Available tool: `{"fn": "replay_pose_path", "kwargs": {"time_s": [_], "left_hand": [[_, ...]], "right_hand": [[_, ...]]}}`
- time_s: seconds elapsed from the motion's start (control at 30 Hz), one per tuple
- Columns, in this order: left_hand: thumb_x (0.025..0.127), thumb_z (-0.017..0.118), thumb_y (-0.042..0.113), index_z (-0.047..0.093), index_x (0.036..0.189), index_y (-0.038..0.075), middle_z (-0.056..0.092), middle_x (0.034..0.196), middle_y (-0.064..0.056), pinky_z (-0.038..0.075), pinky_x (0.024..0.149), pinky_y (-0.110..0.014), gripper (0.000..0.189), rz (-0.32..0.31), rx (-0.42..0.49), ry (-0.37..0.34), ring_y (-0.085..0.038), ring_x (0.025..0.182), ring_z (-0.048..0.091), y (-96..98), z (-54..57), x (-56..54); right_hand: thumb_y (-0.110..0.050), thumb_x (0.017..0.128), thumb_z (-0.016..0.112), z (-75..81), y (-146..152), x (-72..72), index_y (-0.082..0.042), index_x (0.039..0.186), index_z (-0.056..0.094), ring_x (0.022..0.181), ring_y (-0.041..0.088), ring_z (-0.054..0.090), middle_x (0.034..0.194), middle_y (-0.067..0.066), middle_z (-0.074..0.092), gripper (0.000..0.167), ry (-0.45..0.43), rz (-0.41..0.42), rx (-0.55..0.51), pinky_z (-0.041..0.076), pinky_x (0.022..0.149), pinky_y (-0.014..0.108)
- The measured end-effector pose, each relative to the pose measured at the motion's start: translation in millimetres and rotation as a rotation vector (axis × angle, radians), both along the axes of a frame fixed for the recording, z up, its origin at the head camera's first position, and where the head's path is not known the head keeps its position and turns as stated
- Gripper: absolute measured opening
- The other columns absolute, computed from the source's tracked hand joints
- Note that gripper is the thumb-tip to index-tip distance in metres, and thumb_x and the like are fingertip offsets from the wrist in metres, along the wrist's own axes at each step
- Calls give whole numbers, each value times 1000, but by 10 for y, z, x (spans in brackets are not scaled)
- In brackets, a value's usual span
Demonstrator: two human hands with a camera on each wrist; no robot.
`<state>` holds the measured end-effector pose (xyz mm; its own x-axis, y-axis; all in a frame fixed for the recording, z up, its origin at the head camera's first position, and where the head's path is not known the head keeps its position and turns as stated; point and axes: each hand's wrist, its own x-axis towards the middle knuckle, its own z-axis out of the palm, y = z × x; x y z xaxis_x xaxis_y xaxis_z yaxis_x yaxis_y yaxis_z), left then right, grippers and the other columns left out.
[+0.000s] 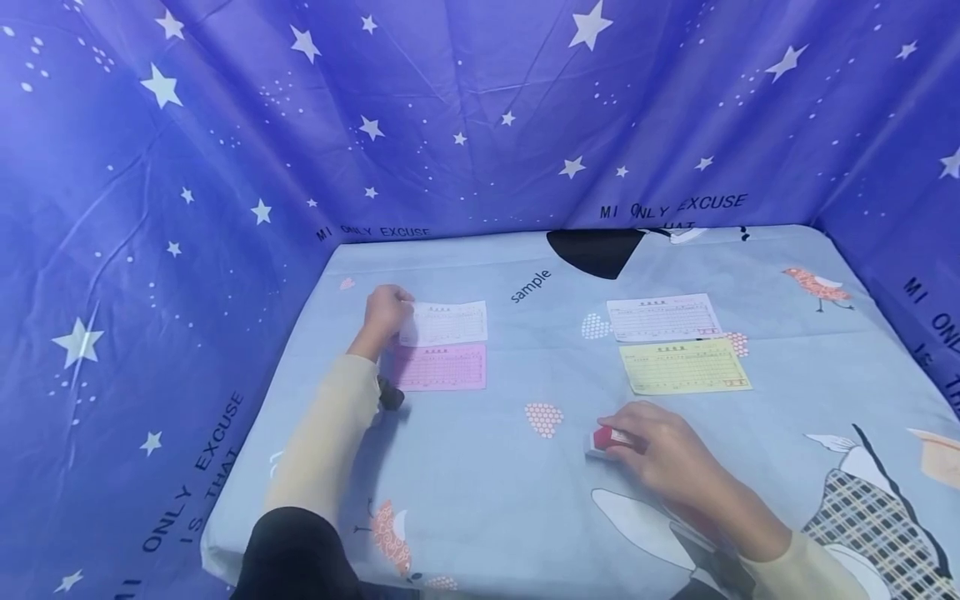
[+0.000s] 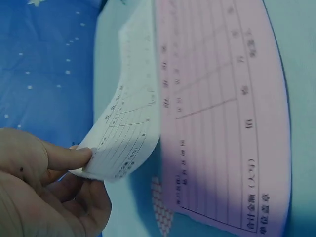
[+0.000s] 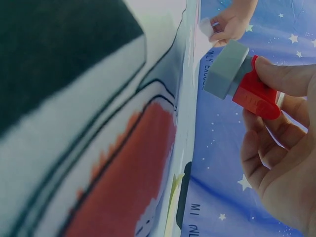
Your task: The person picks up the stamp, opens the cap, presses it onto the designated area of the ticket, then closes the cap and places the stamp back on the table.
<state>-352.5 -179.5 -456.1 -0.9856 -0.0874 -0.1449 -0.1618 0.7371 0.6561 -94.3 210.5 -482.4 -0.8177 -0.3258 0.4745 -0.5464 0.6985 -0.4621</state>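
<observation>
My left hand (image 1: 387, 312) pinches the left end of a white printed form (image 2: 116, 108) between thumb and fingers. That end is lifted and the paper bends, as the left wrist view shows. Right below it lies a pink form (image 1: 441, 367), flat on the cloth. Over the right front of the table, my right hand (image 1: 667, 450) grips a stamp (image 3: 252, 94) with a red body and a grey block end. It is held off the cloth. Beyond this hand lie a second white form (image 1: 662, 317) and a yellow form (image 1: 685, 367), each with a small red mark at its lower right corner.
A light blue patterned cloth (image 1: 480, 475) covers the table. Purple star-printed curtains (image 1: 450, 100) hang behind it and at both sides. A small dark object (image 1: 390, 394) shows beside the left forearm, near the pink form; what it is I cannot tell.
</observation>
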Motion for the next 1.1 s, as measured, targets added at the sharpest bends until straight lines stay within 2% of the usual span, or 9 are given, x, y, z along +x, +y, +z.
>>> {"fn": "replay_pose_path", "kwargs": {"time_s": [0.1, 0.23, 0.4, 0.57, 0.67, 0.77, 0.87, 0.97, 1.1], "left_hand": [[91, 60, -1, 69, 114, 2, 65, 119, -17, 52, 94, -45, 25, 24, 77, -26, -33, 109, 60, -11, 56, 35], [92, 63, 2, 68, 120, 4, 64, 120, -17, 52, 93, -43, 28, 39, 145, -16, -32, 109, 59, 1, 125, 104], [93, 66, 2, 65, 127, 5, 62, 115, -16, 55, 84, -39, 34, 28, 232, 36, -28, 98, 60, 59, 206, 231], [93, 66, 2, 64, 130, 5, 64, 111, -15, 57, 72, -34, 37, -9, 351, 28, -22, 83, 63, 174, 225, 364], [93, 67, 2, 65, 129, 7, 66, 111, -14, 57, 67, -34, 37, -29, 398, 5, -19, 77, 62, 279, 203, 463], [92, 69, 3, 66, 128, 7, 67, 112, -13, 56, 67, -34, 36, -56, 410, -6, -20, 78, 62, 413, 158, 590], [91, 70, 3, 68, 125, 6, 68, 114, -14, 56, 73, -33, 34, -94, 390, -1, -22, 89, 63, 560, 87, 728], [91, 69, 1, 69, 124, 5, 68, 115, -14, 57, 78, -33, 33, -123, 407, -19, -26, 98, 66, 703, 2, 862], [90, 68, -2, 69, 122, 3, 67, 112, -14, 59, 71, -33, 32, -154, 443, -43, -28, 95, 67, 871, -110, 1002]], "right_hand": [[-7, 67, 90, -13, 14, 0, -11, 103, 78, 90, 14, 66, 97, -6, 70, 38, -6, -1, 5, 53, 81, 30], [-9, 68, 90, -33, 34, 2, -11, 104, 78, 92, 15, 66, 98, -6, 70, 38, -16, -11, 16, 52, 83, 30], [-8, 68, 90, -36, 44, 7, -11, 105, 78, 92, 14, 66, 98, -7, 70, 39, -15, -12, 7, 51, 84, 28], [-5, 68, 90, -21, 53, 5, -11, 106, 78, 91, 12, 65, 98, -10, 69, 40, 1, 2, -18, 49, 84, 22], [-6, 68, 90, -9, 64, 5, -12, 106, 78, 91, 10, 64, 98, -12, 69, 40, 5, 3, -22, 48, 84, 19], [-6, 69, 89, 3, 74, 9, -13, 108, 78, 91, 9, 64, 99, -13, 69, 41, 0, -5, -16, 48, 84, 18], [-7, 70, 89, 16, 81, 17, -13, 108, 78, 93, 11, 65, 100, -12, 69, 41, -11, -18, -1, 49, 85, 22], [-8, 70, 89, 31, 82, 29, -13, 109, 78, 95, 14, 66, 102, -9, 70, 41, -21, -35, 16, 50, 85, 29], [-8, 69, 90, 53, 92, 42, -13, 109, 78, 97, 17, 67, 102, -7, 71, 41, -24, -51, 28, 51, 85, 34]]}}
